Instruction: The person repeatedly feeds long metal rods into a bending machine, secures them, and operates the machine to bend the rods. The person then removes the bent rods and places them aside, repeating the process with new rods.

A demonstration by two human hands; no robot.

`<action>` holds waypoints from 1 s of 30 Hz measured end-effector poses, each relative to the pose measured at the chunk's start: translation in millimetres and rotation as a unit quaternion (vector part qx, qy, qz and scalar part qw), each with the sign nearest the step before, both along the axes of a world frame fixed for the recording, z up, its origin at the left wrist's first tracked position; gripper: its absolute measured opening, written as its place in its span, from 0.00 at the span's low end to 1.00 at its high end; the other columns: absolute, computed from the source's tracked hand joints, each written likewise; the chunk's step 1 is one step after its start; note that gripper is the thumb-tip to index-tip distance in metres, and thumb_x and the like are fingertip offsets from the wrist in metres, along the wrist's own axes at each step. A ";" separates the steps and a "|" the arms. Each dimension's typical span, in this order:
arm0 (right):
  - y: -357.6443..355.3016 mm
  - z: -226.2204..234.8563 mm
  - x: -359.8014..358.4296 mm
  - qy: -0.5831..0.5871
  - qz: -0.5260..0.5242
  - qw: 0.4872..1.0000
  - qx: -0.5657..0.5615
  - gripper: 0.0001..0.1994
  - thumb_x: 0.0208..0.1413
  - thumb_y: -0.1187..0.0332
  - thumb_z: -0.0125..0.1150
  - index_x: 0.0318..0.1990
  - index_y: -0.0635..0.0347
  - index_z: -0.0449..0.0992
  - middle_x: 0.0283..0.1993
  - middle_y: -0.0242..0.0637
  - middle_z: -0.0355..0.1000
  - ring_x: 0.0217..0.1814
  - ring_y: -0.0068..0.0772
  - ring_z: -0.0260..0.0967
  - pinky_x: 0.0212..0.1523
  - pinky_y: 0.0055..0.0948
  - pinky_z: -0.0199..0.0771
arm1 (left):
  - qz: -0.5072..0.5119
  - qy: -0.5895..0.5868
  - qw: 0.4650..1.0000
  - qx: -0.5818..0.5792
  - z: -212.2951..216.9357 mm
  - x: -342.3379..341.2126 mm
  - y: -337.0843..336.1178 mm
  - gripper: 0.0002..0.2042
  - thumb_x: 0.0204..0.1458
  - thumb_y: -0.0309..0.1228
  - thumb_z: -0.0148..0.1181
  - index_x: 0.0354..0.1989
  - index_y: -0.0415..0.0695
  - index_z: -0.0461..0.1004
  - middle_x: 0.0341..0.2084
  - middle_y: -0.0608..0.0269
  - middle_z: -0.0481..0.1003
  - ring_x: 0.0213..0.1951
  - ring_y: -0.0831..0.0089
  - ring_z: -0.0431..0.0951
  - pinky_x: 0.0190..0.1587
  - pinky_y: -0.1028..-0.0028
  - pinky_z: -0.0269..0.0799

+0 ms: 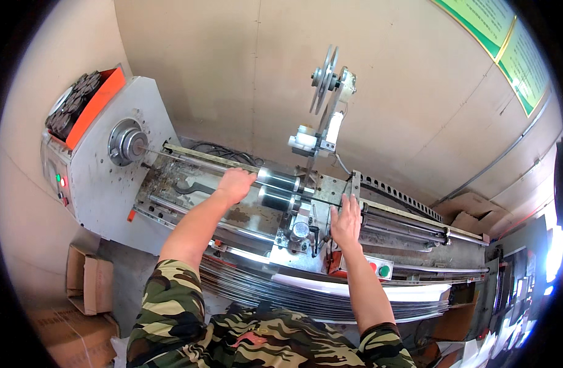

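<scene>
My left hand (237,184) is closed at the thin metal rod (186,159) that runs from the round chuck (129,144) of the machine. Its fingertips are by the left end of the upper shiny roller (278,180); the palm side is hidden. A second roller (275,199) lies just below that one. To the right of the rollers, my right hand (347,222) is open, with fingers stretched and lying over the machine's carriage (325,187). A dark wrench (195,187) rests on the bed to the left of my left hand.
A spool on an arm (324,80) rises behind the carriage. The grey headstock (110,184) stands at left, an orange tray (97,107) on top. Long thin rods (232,276) lie along the near side. A button box (379,268) sits below my right hand. Cardboard boxes (90,282) are at lower left.
</scene>
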State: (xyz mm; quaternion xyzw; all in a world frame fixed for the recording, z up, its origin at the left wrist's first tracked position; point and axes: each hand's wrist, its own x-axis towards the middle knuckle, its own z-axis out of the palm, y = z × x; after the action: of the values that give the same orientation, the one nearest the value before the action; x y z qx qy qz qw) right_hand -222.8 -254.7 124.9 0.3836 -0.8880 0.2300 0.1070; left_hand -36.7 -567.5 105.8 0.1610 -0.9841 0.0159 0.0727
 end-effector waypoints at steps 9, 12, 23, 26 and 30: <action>-82.1 4.6 46.1 -0.065 0.047 0.997 0.010 0.22 0.66 0.64 0.48 0.64 0.64 0.65 0.69 0.56 0.60 0.72 0.56 0.57 0.72 0.46 0.55 | 0.004 0.021 1.000 -0.004 -4.0 -3.4 2.2 0.09 0.51 0.27 0.53 0.39 0.48 0.77 0.33 0.57 0.80 0.42 0.58 0.79 0.45 0.58 0.74; -97.8 1.7 58.6 -0.063 0.050 0.997 0.018 0.22 0.66 0.64 0.48 0.65 0.63 0.65 0.69 0.55 0.61 0.71 0.55 0.57 0.71 0.46 0.56 | 0.003 0.022 1.000 -0.004 -5.6 -3.4 1.1 0.09 0.51 0.27 0.53 0.39 0.47 0.77 0.33 0.57 0.80 0.42 0.58 0.79 0.45 0.59 0.74; -100.4 -17.8 57.1 -0.026 0.014 0.999 -0.036 0.20 0.64 0.65 0.50 0.60 0.64 0.69 0.65 0.57 0.65 0.69 0.57 0.59 0.69 0.48 0.57 | -0.023 0.053 0.998 0.000 -13.8 -4.7 -3.8 0.06 0.49 0.25 0.53 0.35 0.45 0.75 0.29 0.56 0.78 0.38 0.57 0.79 0.41 0.57 0.73; -101.3 -18.3 57.3 -0.031 0.001 0.998 -0.054 0.19 0.63 0.65 0.51 0.59 0.64 0.69 0.65 0.56 0.65 0.69 0.56 0.59 0.69 0.47 0.57 | -0.039 0.076 0.996 -0.002 -20.6 -8.3 -6.9 0.05 0.48 0.25 0.53 0.33 0.44 0.74 0.28 0.56 0.78 0.37 0.56 0.78 0.41 0.57 0.73; -99.7 -18.6 56.0 -0.027 0.005 0.998 -0.057 0.19 0.63 0.66 0.52 0.58 0.65 0.69 0.65 0.55 0.65 0.69 0.56 0.59 0.69 0.47 0.58 | -0.054 0.099 0.994 -0.011 -27.7 -10.9 -9.9 0.04 0.47 0.24 0.54 0.32 0.44 0.73 0.27 0.56 0.77 0.36 0.55 0.78 0.39 0.57 0.73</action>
State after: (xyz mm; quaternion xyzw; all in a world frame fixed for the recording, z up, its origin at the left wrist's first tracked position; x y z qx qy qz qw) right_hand -166.8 -354.4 106.3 0.3750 -0.8739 0.2915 0.1032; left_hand -47.6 -577.4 78.1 0.1072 -0.9792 0.0069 0.1724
